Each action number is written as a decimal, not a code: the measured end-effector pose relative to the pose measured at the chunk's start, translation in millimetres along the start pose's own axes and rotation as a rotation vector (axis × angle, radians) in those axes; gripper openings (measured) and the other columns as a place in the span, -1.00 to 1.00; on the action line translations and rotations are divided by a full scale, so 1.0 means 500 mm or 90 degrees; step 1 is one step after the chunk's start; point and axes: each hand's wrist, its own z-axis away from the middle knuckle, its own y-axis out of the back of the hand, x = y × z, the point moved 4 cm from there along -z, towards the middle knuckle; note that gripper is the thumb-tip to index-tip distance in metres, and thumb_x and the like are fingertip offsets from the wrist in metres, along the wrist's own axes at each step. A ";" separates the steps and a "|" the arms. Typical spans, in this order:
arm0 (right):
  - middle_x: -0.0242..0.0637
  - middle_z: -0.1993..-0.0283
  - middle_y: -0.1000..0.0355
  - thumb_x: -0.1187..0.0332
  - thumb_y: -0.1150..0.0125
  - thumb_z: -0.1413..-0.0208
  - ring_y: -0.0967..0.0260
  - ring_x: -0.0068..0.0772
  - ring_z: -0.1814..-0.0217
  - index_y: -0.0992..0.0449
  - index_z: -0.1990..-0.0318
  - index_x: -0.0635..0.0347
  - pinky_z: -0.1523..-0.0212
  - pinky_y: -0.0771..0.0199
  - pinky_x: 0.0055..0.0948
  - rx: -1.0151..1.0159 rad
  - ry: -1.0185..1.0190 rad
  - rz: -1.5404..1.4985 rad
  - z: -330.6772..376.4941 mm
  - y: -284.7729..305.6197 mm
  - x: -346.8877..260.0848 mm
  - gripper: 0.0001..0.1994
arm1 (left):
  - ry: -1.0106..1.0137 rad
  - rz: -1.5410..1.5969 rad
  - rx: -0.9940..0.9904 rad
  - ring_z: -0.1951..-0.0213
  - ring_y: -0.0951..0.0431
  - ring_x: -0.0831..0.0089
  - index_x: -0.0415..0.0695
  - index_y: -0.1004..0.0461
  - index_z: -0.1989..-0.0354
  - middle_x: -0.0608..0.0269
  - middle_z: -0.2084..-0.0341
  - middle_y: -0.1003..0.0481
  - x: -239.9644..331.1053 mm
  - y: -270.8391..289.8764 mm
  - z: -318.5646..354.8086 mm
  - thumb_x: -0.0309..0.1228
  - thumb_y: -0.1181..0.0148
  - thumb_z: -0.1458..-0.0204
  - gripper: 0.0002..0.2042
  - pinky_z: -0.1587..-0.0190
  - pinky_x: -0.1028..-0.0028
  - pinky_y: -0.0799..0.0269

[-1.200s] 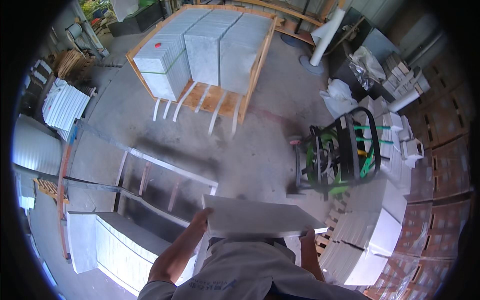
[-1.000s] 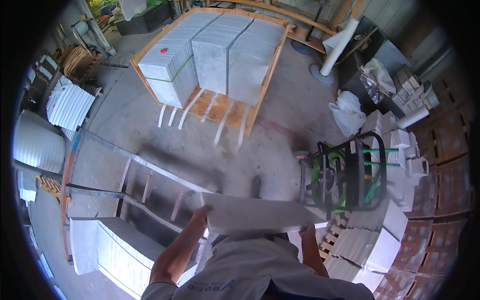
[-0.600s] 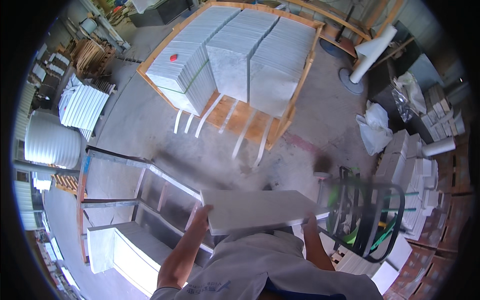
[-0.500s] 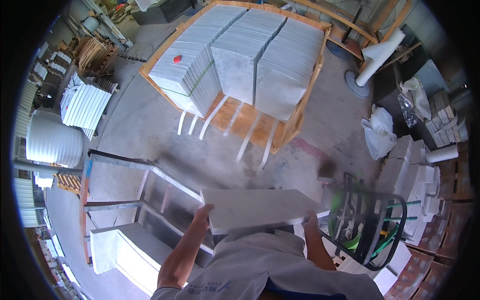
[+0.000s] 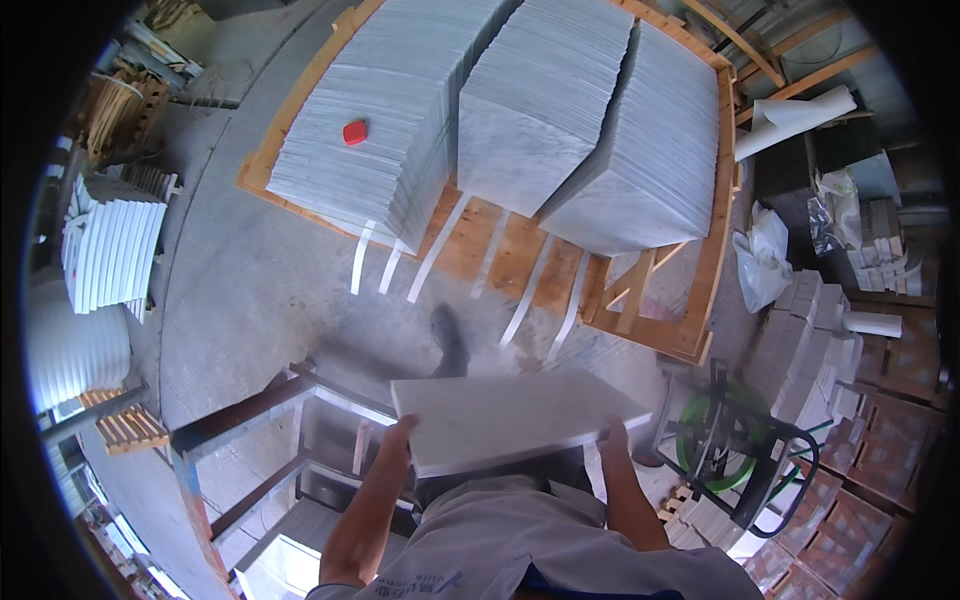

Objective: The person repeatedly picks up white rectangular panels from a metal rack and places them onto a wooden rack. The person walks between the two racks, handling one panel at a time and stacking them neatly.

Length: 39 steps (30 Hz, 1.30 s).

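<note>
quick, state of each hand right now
Left hand: holding the pale slab, left end.
Right hand: holding the pale slab, right end.

"Do you see all fingers of the left hand (image 5: 403, 432) and the right hand (image 5: 613, 433)?"

"No, the slab (image 5: 520, 420) hides most of them from me."

"And the dark shoe (image 5: 450, 345)?"

"Its outline is blurred, and the slab covers the leg behind it."

"Is the wooden crate (image 5: 515, 262) complete?"

"The upper edge cuts its far end. The white roll (image 5: 80, 345), at left, also loses its side in the dark rim."
</note>
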 end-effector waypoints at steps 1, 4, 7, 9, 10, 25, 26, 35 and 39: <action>-0.41 0.59 -0.22 0.43 -0.15 0.11 -0.23 -0.52 0.64 -0.37 0.44 0.06 0.72 -0.21 -0.51 0.013 0.009 -0.009 0.017 -0.039 0.020 -0.92 | -0.008 -0.012 0.018 0.20 -0.48 0.13 -0.37 -0.25 0.04 -0.06 0.24 -0.42 0.040 0.024 0.001 -0.29 -0.10 0.10 -0.52 0.09 0.23 -0.39; -0.38 0.57 -0.22 0.42 -0.15 0.11 -0.20 -0.51 0.63 -0.40 0.39 0.18 0.69 -0.19 -0.52 -0.080 0.024 0.049 0.055 -0.183 0.074 -0.89 | -0.028 0.002 0.046 0.19 -0.48 0.12 -0.36 -0.25 0.03 -0.04 0.23 -0.43 0.147 0.080 0.011 -0.28 -0.08 0.09 -0.51 0.08 0.25 -0.39; -0.33 0.64 -0.21 0.37 -0.15 0.11 -0.17 -0.48 0.68 -0.44 0.34 0.27 0.69 -0.15 -0.49 -0.100 0.025 0.108 0.053 -0.331 0.116 -0.82 | -0.064 0.089 0.035 0.16 -0.48 0.13 -0.42 -0.19 0.00 -0.07 0.20 -0.40 0.215 0.116 0.025 -0.38 -0.01 0.04 -0.54 0.11 0.23 -0.41; -0.31 0.67 -0.19 0.36 -0.17 0.15 -0.16 -0.45 0.70 -0.45 0.37 0.24 0.69 -0.16 -0.45 -0.129 0.027 0.187 0.050 -0.420 0.140 -0.82 | -0.094 0.102 0.046 0.15 -0.47 0.12 -0.41 -0.18 -0.03 -0.06 0.17 -0.39 0.252 0.129 0.025 -0.36 0.00 0.03 -0.53 0.09 0.23 -0.40; -0.32 0.67 -0.19 0.36 -0.19 0.17 -0.17 -0.43 0.70 -0.46 0.39 0.23 0.69 -0.17 -0.44 -0.157 0.023 0.188 0.046 -0.467 0.154 -0.82 | -0.105 0.110 0.055 0.14 -0.46 0.11 -0.40 -0.17 -0.04 -0.06 0.15 -0.39 0.266 0.136 0.024 -0.36 0.01 0.03 -0.52 0.08 0.23 -0.40; -0.36 0.64 -0.20 0.44 -0.23 0.22 -0.11 -0.50 0.72 -0.41 0.49 0.24 0.73 -0.09 -0.50 -0.205 -0.033 0.289 -0.072 -0.917 0.249 -0.87 | -0.189 0.167 0.095 0.06 -0.40 0.19 -0.31 -0.15 -0.11 -0.01 0.07 -0.34 0.322 0.146 -0.141 -0.22 0.05 0.01 -0.46 0.02 0.32 -0.33; -0.35 0.64 -0.19 0.42 -0.24 0.22 -0.11 -0.50 0.72 -0.41 0.49 0.26 0.73 -0.09 -0.48 -0.173 -0.032 0.286 -0.088 -0.926 0.254 -0.85 | -0.183 0.174 0.088 0.05 -0.40 0.19 -0.32 -0.15 -0.11 -0.01 0.06 -0.34 0.322 0.141 -0.156 -0.22 0.05 0.01 -0.46 0.02 0.32 -0.33; -0.35 0.59 -0.23 0.51 -0.20 0.22 -0.13 -0.51 0.70 -0.40 0.51 0.22 0.76 -0.08 -0.53 -0.220 -0.062 0.293 -0.160 -0.952 0.250 -0.91 | -0.113 0.195 0.125 0.03 -0.38 0.13 -0.35 -0.10 -0.12 -0.06 0.03 -0.31 0.324 0.078 -0.194 -0.24 0.10 -0.02 -0.47 -0.02 0.27 -0.29; -0.36 0.61 -0.21 0.46 -0.22 0.21 -0.11 -0.51 0.72 -0.40 0.51 0.22 0.77 -0.07 -0.52 -0.140 -0.080 0.315 -0.174 -0.963 0.239 -0.89 | -0.123 0.234 0.120 -0.02 -0.34 0.08 -0.34 -0.05 -0.15 -0.09 -0.02 -0.26 0.329 0.034 -0.182 -0.27 0.13 -0.03 -0.46 -0.07 0.22 -0.26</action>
